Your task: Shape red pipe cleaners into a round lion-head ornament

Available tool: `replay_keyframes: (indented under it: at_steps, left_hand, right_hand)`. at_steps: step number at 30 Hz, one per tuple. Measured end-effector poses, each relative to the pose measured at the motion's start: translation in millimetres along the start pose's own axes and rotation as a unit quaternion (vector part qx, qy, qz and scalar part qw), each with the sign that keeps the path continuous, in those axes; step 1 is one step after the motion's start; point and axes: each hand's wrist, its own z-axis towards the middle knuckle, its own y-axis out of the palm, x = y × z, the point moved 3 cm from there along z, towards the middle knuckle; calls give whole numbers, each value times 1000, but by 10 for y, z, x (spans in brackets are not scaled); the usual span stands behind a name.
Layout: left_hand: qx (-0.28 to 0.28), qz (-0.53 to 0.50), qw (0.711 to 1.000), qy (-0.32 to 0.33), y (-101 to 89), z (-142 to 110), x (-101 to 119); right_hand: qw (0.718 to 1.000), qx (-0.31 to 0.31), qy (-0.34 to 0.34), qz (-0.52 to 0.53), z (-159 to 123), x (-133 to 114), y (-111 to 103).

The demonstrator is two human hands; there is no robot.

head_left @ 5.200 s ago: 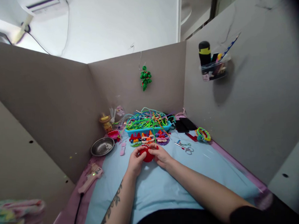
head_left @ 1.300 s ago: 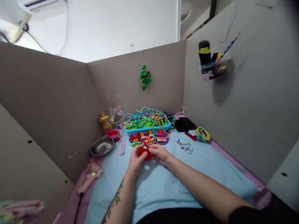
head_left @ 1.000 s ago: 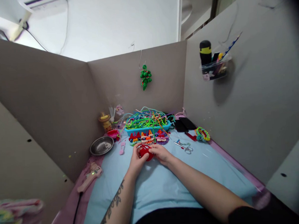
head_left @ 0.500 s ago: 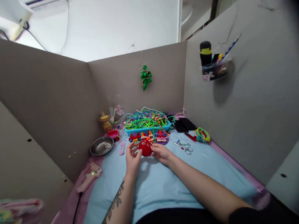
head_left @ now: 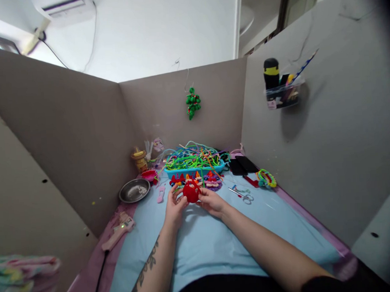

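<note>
A round red fuzzy craft piece (head_left: 191, 192) with gaps near its top is held up over the blue table cover (head_left: 200, 238). My left hand (head_left: 175, 205) grips its left edge, thumb in front and fingers behind. On the opposite edge, my right hand (head_left: 212, 201) pinches it between thumb and fingers. Just behind it lie several colourful fuzzy pieces, among them a purple and pink one (head_left: 213, 182), partly hidden by the red piece. Beyond them stands a blue basket (head_left: 180, 173) heaped with coloured pipe cleaners (head_left: 195, 158).
At left are a metal bowl (head_left: 135, 191) with small white bits, a pink clip-like tool (head_left: 161, 194) and a corded glue gun (head_left: 119, 233). Scissors (head_left: 244, 196), dark phones (head_left: 242, 164) and looped pipe cleaners (head_left: 266, 179) lie at right. Grey partitions (head_left: 314, 156) enclose the table.
The red piece has tilted a little between my hands, so its front looks taller and rounder. Both hands keep their hold. The whole view has shifted slightly.
</note>
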Motion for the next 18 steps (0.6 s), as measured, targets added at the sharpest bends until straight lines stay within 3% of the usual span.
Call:
replay_keyframes:
  at_steps: [7, 11, 18]
  left_hand:
    - [-17, 57, 992, 113, 21, -10, 36]
    - [-43, 95, 986, 129, 66, -26, 49]
    - [-27, 141, 977, 157, 56, -47, 45]
  right_hand:
    - [999, 26, 17, -39, -5, 3, -20]
    - [998, 23, 25, -46, 15, 37, -57]
    - [998, 27, 15, -60, 31, 69, -81]
